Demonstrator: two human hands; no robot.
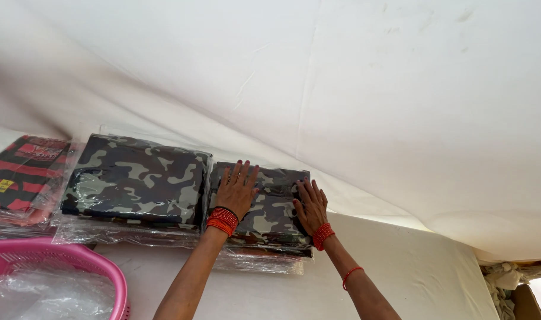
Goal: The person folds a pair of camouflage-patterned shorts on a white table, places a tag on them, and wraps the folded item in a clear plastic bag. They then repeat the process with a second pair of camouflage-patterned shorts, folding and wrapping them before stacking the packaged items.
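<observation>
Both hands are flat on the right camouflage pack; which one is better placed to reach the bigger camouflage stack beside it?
Probably the left hand: it lies on the pack near the edge that adjoins the bigger stack, while the right hand sits toward the far side.

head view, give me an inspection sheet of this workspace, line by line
surface: white cloth-covered table, with more white cloth draped behind it
job's things: camouflage garment pack in clear plastic, on top of a stack
clutter: larger camouflage pack stack beside it; red and black striped packs far left; pink basket holding clear plastic bags
hands: left hand and right hand both pressed flat on the pack, fingers spread, red bangles on both wrists
cables: nothing seen
surroundings: crumpled cloth at the right edge
</observation>
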